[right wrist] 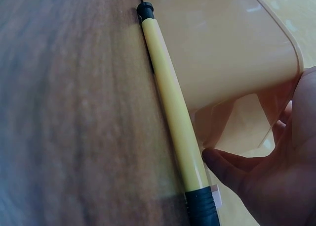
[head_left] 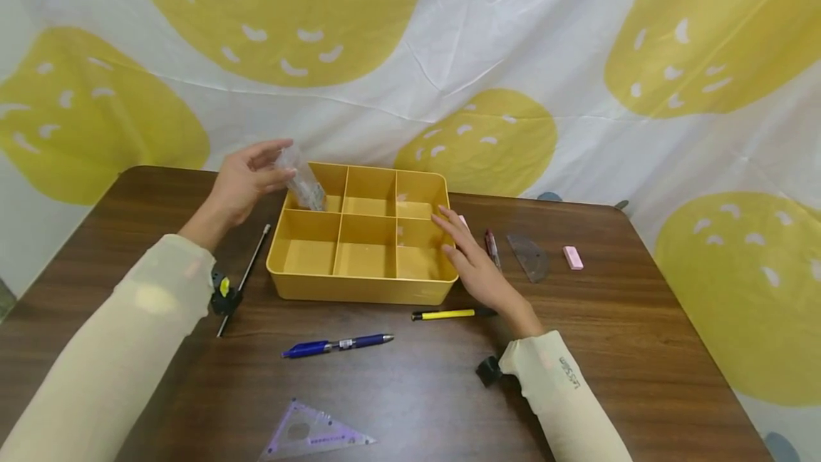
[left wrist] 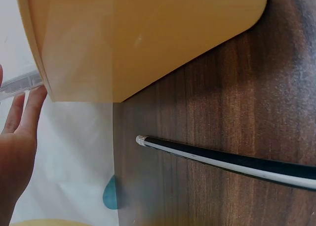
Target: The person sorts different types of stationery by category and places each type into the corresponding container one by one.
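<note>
My left hand (head_left: 240,180) pinches a clear plastic case (head_left: 304,184) between thumb and fingers. The case tilts down into the back left compartment of a yellow divided box (head_left: 359,289), and small greyish contents show through it. In the left wrist view, the fingers hold the case at the box's rim. My right hand (head_left: 474,262) rests on the right side of the box, fingers spread and reaching over the rim. In the right wrist view, one fingertip touches low on the outer wall, close to a yellow pen (right wrist: 173,107) with black ends.
A slim stick (head_left: 256,252) lies left of the box. In front are a blue pen (head_left: 336,345) and a purple-edged set square (head_left: 321,433). To the right lie a dark red pen (head_left: 492,248), a clear protractor (head_left: 529,259) and a pink eraser (head_left: 573,258). A patterned curtain (head_left: 462,41) hangs behind.
</note>
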Available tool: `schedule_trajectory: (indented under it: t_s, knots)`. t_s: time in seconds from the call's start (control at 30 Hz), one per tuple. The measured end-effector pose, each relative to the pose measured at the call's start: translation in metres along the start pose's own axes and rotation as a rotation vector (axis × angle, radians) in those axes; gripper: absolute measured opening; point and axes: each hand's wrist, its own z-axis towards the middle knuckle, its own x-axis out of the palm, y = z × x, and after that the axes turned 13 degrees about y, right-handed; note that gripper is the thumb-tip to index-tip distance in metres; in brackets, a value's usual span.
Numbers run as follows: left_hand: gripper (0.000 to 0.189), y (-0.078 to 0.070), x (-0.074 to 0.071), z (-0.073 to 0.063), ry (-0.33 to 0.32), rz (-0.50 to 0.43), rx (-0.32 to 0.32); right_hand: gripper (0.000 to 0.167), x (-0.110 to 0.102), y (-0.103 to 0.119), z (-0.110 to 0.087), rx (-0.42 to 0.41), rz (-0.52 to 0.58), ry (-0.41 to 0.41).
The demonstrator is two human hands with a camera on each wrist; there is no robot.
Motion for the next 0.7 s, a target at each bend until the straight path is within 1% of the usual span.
schedule_trajectory:
  t_s: [0.13,0.2,0.27,0.33,0.4,0.5,0.53,0.6,0.7]
  knots:
    - [0.054,0.001,0.001,0.000,-0.002,0.135,-0.034,0.046,-0.002,0.018,-0.001,0.017,0.004,0.011]
    - [0.053,0.002,0.001,0.000,-0.008,0.167,-0.035,0.047,-0.002,0.021,-0.001,0.019,0.006,0.016]
    - [0.052,0.005,0.002,0.000,-0.009,0.143,-0.025,0.047,-0.002,0.022,-0.001,0.015,0.009,0.020]
    - [0.051,0.007,0.003,0.001,-0.001,0.090,-0.015,0.046,-0.002,0.021,-0.001,0.008,0.013,0.023]
    - [0.049,0.009,0.005,0.002,-0.002,0.062,-0.013,0.046,-0.002,0.020,-0.001,0.003,0.015,0.024]
    - [0.045,0.009,0.007,0.003,-0.017,0.092,-0.033,0.046,-0.001,0.020,-0.001,0.001,0.010,0.023]
    - [0.044,0.009,0.008,0.003,-0.029,0.128,-0.043,0.046,-0.002,0.019,-0.001,0.002,0.008,0.023]
    - [0.042,0.008,0.008,0.003,-0.060,0.231,-0.058,0.046,-0.002,0.019,-0.001,0.003,0.002,0.020]
    - [0.040,0.008,0.009,0.003,-0.092,0.406,-0.048,0.046,-0.003,0.018,0.000,0.001,-0.001,0.016]
